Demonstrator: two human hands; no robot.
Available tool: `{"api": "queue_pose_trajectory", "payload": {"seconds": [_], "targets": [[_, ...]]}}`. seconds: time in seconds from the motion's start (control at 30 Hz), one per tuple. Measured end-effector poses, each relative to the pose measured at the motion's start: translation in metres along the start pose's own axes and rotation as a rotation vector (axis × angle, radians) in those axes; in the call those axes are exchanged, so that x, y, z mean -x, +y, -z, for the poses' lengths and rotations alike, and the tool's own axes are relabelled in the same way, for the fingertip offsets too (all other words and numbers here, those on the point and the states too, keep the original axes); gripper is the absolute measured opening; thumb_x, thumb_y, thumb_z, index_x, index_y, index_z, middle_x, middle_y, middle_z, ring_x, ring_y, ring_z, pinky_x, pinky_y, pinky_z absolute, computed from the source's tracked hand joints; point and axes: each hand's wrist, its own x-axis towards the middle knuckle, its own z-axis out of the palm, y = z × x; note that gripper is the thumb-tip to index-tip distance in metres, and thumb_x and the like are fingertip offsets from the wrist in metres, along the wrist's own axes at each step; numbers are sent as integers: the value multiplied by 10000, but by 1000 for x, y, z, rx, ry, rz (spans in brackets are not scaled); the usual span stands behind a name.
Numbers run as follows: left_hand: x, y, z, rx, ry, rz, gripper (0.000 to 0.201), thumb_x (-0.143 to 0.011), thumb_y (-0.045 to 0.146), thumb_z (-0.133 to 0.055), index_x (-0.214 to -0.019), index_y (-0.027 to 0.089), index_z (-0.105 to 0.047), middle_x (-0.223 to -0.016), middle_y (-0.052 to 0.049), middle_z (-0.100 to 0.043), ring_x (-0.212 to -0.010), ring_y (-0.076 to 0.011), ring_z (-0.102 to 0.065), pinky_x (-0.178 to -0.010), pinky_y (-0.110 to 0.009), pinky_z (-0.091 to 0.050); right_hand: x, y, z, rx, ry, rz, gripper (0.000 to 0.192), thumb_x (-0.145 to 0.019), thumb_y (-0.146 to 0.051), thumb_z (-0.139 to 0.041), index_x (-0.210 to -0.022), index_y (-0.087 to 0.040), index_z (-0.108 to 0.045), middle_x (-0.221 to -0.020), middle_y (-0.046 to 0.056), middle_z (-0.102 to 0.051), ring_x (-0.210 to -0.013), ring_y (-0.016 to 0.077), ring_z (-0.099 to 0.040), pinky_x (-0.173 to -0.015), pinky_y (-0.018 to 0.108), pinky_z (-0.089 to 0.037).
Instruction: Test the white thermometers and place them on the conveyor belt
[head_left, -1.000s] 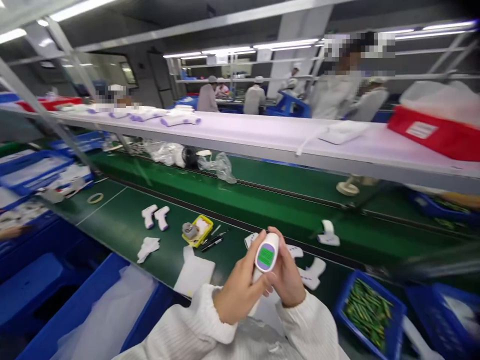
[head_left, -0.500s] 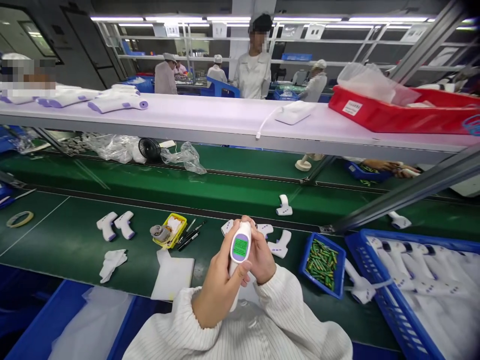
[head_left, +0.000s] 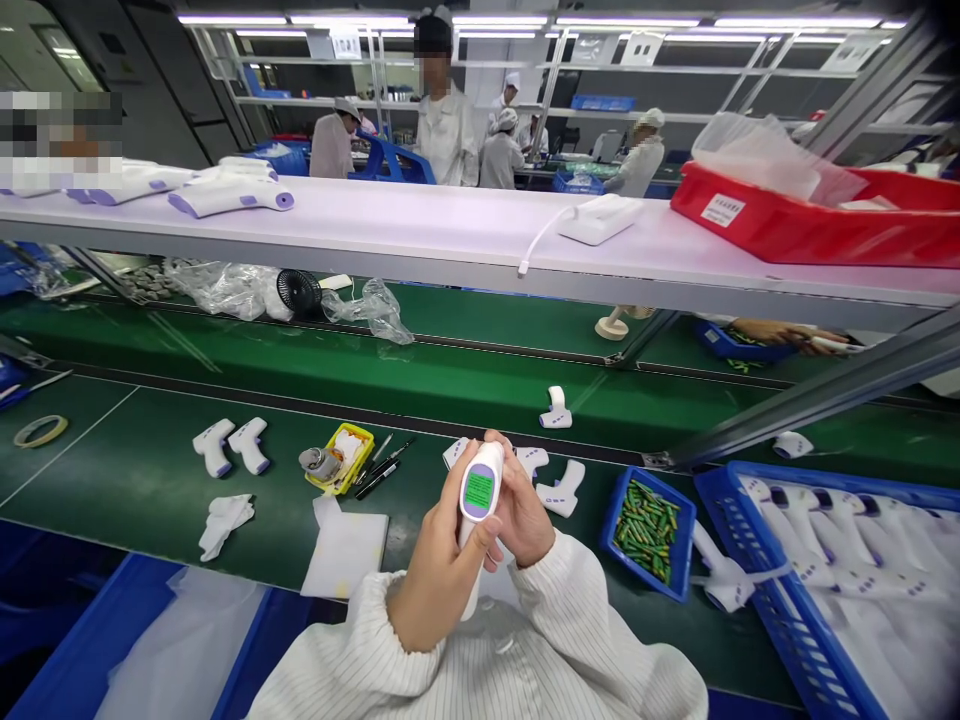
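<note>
Between my two hands is a white and purple infrared thermometer (head_left: 481,485), its green lit screen facing me. My left hand (head_left: 435,565) is closed round the handle and left side, thumb below the screen. My right hand (head_left: 525,510) wraps the right side, with its fingers partly hidden behind the thermometer. Just beyond my hands, another thermometer (head_left: 562,488) lies on the green bench, and others are partly covered by my hands. A blue tray (head_left: 611,535) of green batteries (head_left: 646,530) stands to the right.
A blue crate (head_left: 780,610) full of thermometers stands at the right. On the left lie two thermometers (head_left: 214,447), a yellow tray (head_left: 365,450), pens (head_left: 379,475) and a white pad (head_left: 345,555). Across the conveyor runs a shelf (head_left: 420,215) carrying a red bin (head_left: 810,225). A co-worker's hand (head_left: 780,332) shows far right.
My hands and the held thermometer stay almost still. A thermometer on the conveyor has shifted slightly left, as has another at far right. A standing person behind the shelf has moved left.
</note>
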Motion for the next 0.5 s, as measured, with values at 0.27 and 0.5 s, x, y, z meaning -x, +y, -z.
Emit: {"api": "queue_pose_trajectory", "payload": {"seconds": [0.27, 0.5], "targets": [[-2, -1, 0, 32, 73, 28, 672, -921, 428, -546, -1521, 277, -285, -1276, -135, -593, -631, -155, -620, -590, -281, -531, 0, 12, 12, -47, -89, -29, 513, -779, -431, -694, -1173, -324, -382, -652, -94, -480, -310, 63, -358, -246, 177, -319], [-4, -3, -2, -237, 157, -84, 556, -958, 375, -496, -1488, 334, -334, -1405, -82, -495, -1120, -237, -582, -904, -328, -490, -5, 10, 15, -10, 9, 45, 478, -722, -396, -752, -1106, -295, -485, -902, -3, -590, -584, 131, -581, -454, 241, -509]]}}
